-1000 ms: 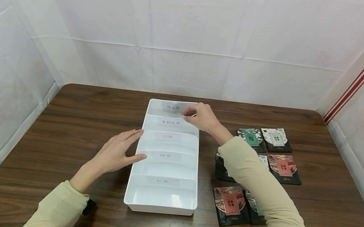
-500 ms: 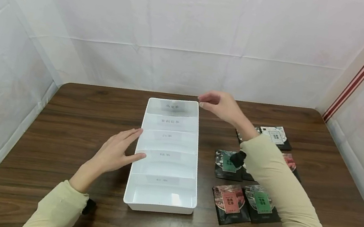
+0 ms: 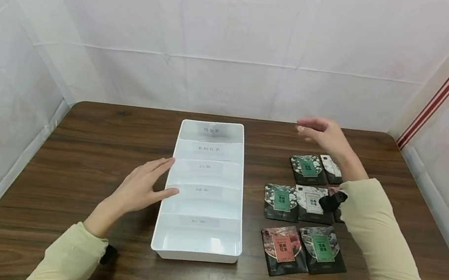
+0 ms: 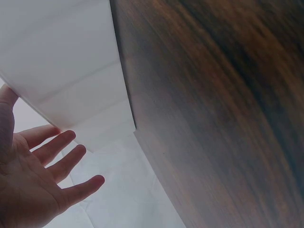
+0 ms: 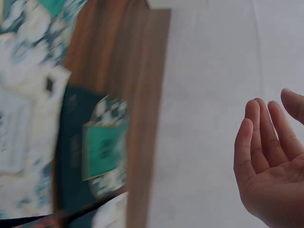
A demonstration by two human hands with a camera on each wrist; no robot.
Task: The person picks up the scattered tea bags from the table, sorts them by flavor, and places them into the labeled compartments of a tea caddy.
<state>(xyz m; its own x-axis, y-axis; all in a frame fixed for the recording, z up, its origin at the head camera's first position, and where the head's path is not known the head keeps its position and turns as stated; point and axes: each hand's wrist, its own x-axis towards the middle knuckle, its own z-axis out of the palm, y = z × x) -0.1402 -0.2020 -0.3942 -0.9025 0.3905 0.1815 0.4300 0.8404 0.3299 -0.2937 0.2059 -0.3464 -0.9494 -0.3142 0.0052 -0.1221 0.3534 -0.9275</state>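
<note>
A long white organizer box (image 3: 195, 254) with several labelled compartments stands mid-table. My left hand (image 3: 139, 190) rests at its left rim, fingers spread and thumb over the edge; the left wrist view shows the fingertips (image 4: 69, 135) touching the box's side. Over the back right of the table hovers my right hand (image 3: 326, 135), its fingers loosely bent and holding nothing. Below it lie tea sachets: a green-labelled one (image 3: 308, 170) and a white-labelled one (image 3: 330, 167), partly hidden by the arm.
Nearer me lie more sachets: green-labelled (image 3: 281, 202), white-labelled (image 3: 311, 203), red-labelled (image 3: 283, 250) and another green-labelled one (image 3: 322, 250). The right sleeve covers most of one more. White sheeting (image 3: 217, 78) borders the wooden table (image 3: 125, 142) behind.
My right hand has moved right, from over the box's far compartments to above the far sachets. More of the nearer sachets now show. The left hand has stayed at the rim.
</note>
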